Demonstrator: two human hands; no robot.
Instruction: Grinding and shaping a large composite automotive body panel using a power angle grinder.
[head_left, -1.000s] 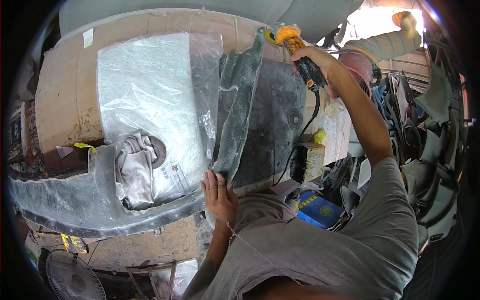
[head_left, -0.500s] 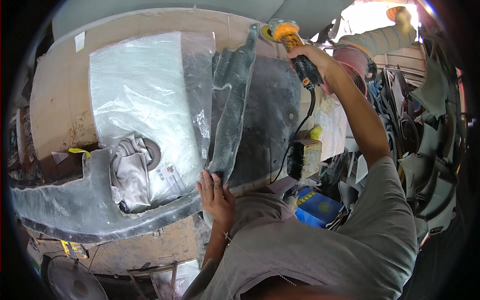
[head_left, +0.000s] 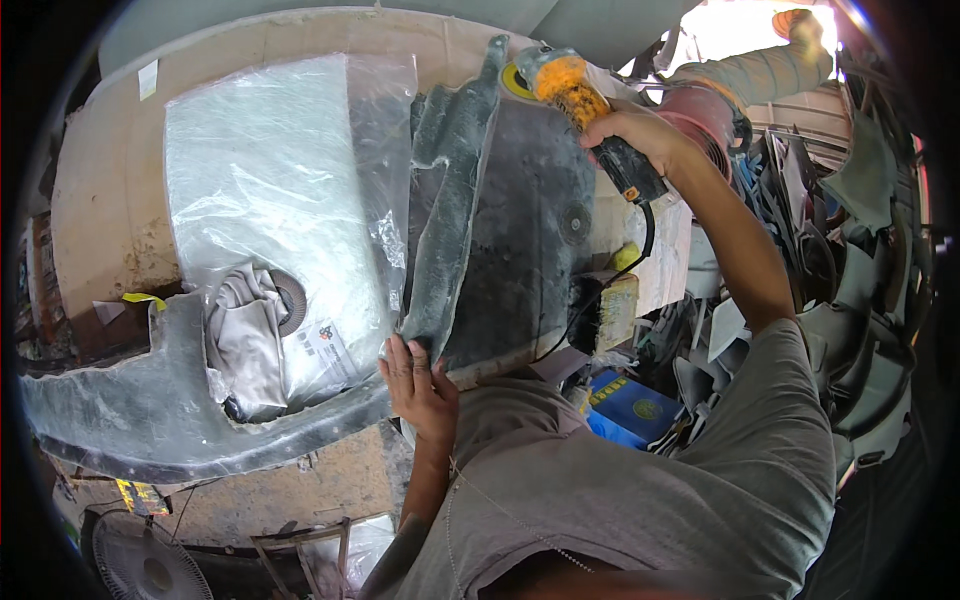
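My right hand [head_left: 640, 135] is wrapped around the black rear body of an orange and black angle grinder [head_left: 575, 92]. Its yellow-rimmed disc [head_left: 515, 82] is beside the far end of a grey moulded fibreglass-like part [head_left: 455, 225]; I cannot tell whether the two touch. A black cord runs from the grinder's rear back toward the bench. My left hand [head_left: 420, 390] lies flat with fingers stretched on the near corner of the part, where its upright strip meets the long curved section [head_left: 150, 410]. Nothing shows in that hand.
A plastic-wrapped white sheet pack [head_left: 265, 170] lies on the bench, with a grey cloth [head_left: 245, 340] and a ribbed hose piece on it. A dark panel [head_left: 530, 220] lies right of the strip. A block [head_left: 615, 310], a blue box [head_left: 635, 408] and a fan [head_left: 150, 565] are around.
My right hand has brought the grinder slightly nearer and to the left, its disc now closer to the strip's far end. My left hand stays on the part. The view has shifted a little.
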